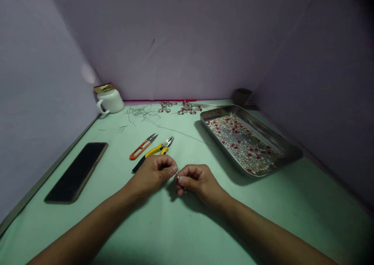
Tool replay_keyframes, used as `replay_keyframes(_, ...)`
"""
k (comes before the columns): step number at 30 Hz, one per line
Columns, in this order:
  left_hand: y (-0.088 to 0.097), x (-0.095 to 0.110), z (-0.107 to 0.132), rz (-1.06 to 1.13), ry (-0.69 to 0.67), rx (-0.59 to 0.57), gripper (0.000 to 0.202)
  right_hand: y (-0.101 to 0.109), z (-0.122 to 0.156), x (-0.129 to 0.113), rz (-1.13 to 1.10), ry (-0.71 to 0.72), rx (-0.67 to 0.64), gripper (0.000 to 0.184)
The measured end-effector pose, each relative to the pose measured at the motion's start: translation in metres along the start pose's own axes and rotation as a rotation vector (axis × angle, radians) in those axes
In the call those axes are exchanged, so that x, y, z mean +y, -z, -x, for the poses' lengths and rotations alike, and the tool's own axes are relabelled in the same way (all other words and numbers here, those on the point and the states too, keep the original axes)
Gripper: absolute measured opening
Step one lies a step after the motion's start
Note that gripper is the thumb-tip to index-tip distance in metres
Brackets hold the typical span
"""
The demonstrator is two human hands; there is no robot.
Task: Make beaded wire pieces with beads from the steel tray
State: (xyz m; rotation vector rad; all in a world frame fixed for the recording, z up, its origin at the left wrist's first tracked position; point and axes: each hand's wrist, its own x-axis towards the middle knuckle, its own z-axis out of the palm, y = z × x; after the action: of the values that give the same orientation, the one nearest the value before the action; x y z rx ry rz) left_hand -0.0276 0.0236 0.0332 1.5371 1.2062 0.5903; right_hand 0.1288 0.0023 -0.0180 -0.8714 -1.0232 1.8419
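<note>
My left hand [156,173] and my right hand [194,180] meet at the middle of the green table [175,226], both with fingers curled in a pinch. Between the fingertips a thin wire [177,172] shows, with a small pale bead at my right thumb. Just beyond my left hand lie yellow-handled pliers [154,151] and orange thread snips [143,146]. A steel tray [280,142] of white and red beads stands to the right of my hands.
A dark phone [77,170] lies at the left. A white mug [109,99] with a gold lid stands at the back left. Loose wires [143,112] and finished bead pieces [184,107] lie along the back wall, and a dark cup [242,96] stands behind the tray.
</note>
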Motion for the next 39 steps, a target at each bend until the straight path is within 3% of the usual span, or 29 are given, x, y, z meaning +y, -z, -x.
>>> replay_keyframes(4,-0.003,-0.001,0.004,-0.021,-0.097,-0.062,0.023,0.001,0.001,0.002,-0.037,-0.016,-0.066,0.025)
replay_keyframes(10,-0.005,-0.007,0.008,-0.092,-0.444,0.083,0.021,-0.002,0.006,0.009,-0.168,-0.100,-0.242,0.023)
replay_keyframes(15,0.000,-0.013,0.002,0.096,-0.355,0.087,0.015,-0.002,0.007,0.008,-0.247,-0.064,-0.277,0.021)
replay_keyframes(21,-0.002,-0.014,0.005,0.283,-0.369,-0.157,0.013,0.002,0.005,0.004,-0.341,-0.095,-0.363,0.021)
replay_keyframes(28,-0.003,-0.016,0.004,0.372,-0.397,-0.234,0.012,0.001,0.006,0.004,-0.373,-0.143,-0.411,0.023)
replay_keyframes(33,-0.006,-0.017,0.004,0.438,-0.338,-0.158,0.011,0.001,0.006,0.003,-0.341,-0.070,-0.333,0.021)
replay_keyframes(39,-0.014,-0.021,0.005,0.496,-0.206,0.034,0.013,0.002,0.001,0.005,-0.140,0.099,-0.067,0.022)
